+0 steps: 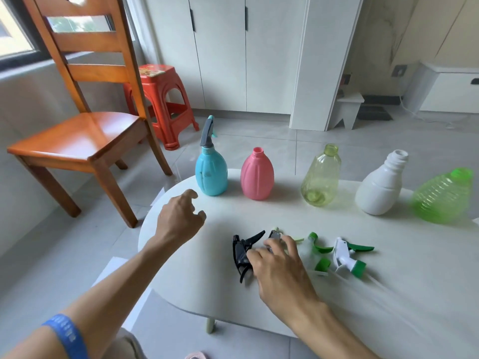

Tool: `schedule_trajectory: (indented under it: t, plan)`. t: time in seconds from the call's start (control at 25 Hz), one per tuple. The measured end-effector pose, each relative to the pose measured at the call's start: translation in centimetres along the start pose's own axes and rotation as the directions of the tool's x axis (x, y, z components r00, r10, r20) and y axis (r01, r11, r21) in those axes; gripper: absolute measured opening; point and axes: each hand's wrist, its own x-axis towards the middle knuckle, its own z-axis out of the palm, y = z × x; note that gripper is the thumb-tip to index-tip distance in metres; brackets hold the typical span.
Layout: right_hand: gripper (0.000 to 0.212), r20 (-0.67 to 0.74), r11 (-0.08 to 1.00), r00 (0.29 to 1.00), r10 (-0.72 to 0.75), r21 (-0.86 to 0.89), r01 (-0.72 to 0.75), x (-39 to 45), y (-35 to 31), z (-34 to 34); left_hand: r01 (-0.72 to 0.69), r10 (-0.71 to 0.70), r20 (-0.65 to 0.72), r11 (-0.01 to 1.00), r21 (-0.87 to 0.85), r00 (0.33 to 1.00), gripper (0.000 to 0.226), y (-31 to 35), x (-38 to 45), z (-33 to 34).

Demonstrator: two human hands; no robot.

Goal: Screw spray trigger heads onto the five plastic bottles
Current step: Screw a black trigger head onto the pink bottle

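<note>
Several bottles stand in a row at the back of the white table (197,288). The blue bottle (211,173) at the left carries a grey trigger head (207,133). The pink bottle (257,174), the clear yellow bottle (321,177), the white bottle (381,189) and the green ribbed bottle (442,199) have bare necks. In front lie a black trigger head (242,251), a clear green one (317,251) and a white and green one (347,256). My right hand (280,268) rests on a grey trigger head (274,235), fingers curled over it. My left hand (181,218) hovers open in front of the blue bottle.
A wooden chair (77,136) stands left of the table, with a red plastic stool (162,99) behind it. White cabinets (246,53) line the back wall. Grey tiled floor surrounds the table.
</note>
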Motion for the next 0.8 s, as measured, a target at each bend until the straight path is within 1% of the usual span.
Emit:
schedule_trajectory:
  t: [0.04, 0.08, 0.12, 0.16, 0.2, 0.24, 0.28, 0.32, 0.36, 0.4, 0.44, 0.52, 0.56, 0.68, 0.72, 0.8]
  plan:
    - [0.035, -0.072, 0.994, 0.997, 0.013, 0.113, -0.005, 0.0, 0.0, -0.7, -0.059, 0.058, -0.023, 0.997, -0.054, 0.998, 0.045, 1.1, -0.8, -0.1]
    - [0.034, -0.15, 0.956, 0.986, 0.078, 0.293, -0.03, 0.0, 0.2, -1.7, -0.132, 0.128, -0.046, 0.986, -0.102, 0.991, 0.044, 2.4, -1.3, -0.2]
    - [0.033, -0.195, 0.86, 0.962, 0.192, 0.506, -0.07, 0.1, 0.7, -3.2, -0.204, 0.194, -0.077, 0.968, -0.144, 0.978, 0.045, 3.7, -1.5, -0.2]
    - [0.033, -0.171, 0.69, 0.935, 0.311, 0.717, -0.098, 0.3, 1.7, -4.6, -0.26, 0.244, -0.109, 0.949, -0.179, 0.964, 0.047, 5.0, -1.6, -0.1]
    - [0.031, -0.122, 0.496, 0.92, 0.373, 0.864, -0.086, 0.3, 2.9, -6.1, -0.298, 0.274, -0.135, 0.931, -0.211, 0.952, 0.052, 6.3, -1.4, 0.3]
    - [0.029, -0.103, 0.325, 0.907, 0.407, 0.945, -0.038, 0.3, 4.2, -7.4, -0.311, 0.282, -0.148, 0.918, -0.244, 0.948, 0.059, 7.4, -1.0, 0.8]
    - [0.029, -0.096, 0.162, 0.891, 0.444, 0.986, 0.025, 0.1, 5.5, -8.7, -0.295, 0.265, -0.14, 0.914, -0.28, 0.954, 0.067, 8.3, -0.4, 1.5]
    - [0.031, -0.071, 0.018, 0.871, 0.487, 0.997, 0.072, -0.1, 6.8, -9.8, -0.25, 0.225, -0.112, 0.915, -0.316, 0.968, 0.078, 9.2, 0.3, 2.3]
    - [0.033, -0.029, -0.097, 0.853, 0.521, 0.991, 0.093, -0.2, 7.8, -10.5, -0.186, 0.171, -0.074, 0.917, -0.353, 0.983, 0.089, 10.0, 1.3, 3.0]
    - [0.032, 0.01, -0.162, 0.84, 0.543, 0.982, 0.093, -0.4, 8.7, -11.0, -0.12, 0.113, -0.042, 0.914, -0.388, 0.993, 0.099, 10.7, 2.3, 3.7]
    - [0.03, 0.038, -0.183, 0.83, 0.556, 0.98, 0.077, -0.4, 9.3, -11.0, -0.065, 0.063, -0.02, 0.907, -0.415, 0.998, 0.107, 11.2, 3.3, 4.5]
    - [0.03, 0.061, -0.164, 0.821, 0.567, 0.986, 0.041, -0.5, 10.2, -10.8, 0.009, -0.001, 0.017, 0.885, -0.466, 1.0, 0.115, 11.9, 5.1, 6.2]
    - [0.033, 0.06, -0.152, 0.821, 0.568, 0.988, 0.033, -0.7, 10.4, -10.8, 0.044, -0.031, 0.034, 0.861, -0.506, 0.999, 0.113, 12.2, 5.9, 7.0]
    - [0.038, 0.037, -0.116, 0.823, 0.567, 0.993, 0.036, -0.8, 11.1, -10.9, 0.132, -0.133, 0.044, 0.778, -0.615, 0.99, 0.09, 12.9, 7.1, 8.1]
    - [0.038, 0.031, -0.111, 0.818, 0.575, 0.993, 0.04, -0.9, 11.3, -10.8, 0.139, -0.141, 0.046, 0.772, -0.62, 0.989, 0.086, 13.0, 7.2, 8.2]
    - [0.036, 0.028, -0.136, 0.808, 0.588, 0.989, 0.065, -0.9, 11.8, -10.7, 0.112, -0.106, 0.045, 0.805, -0.582, 0.993, 0.083, 12.9, 6.4, 7.9]
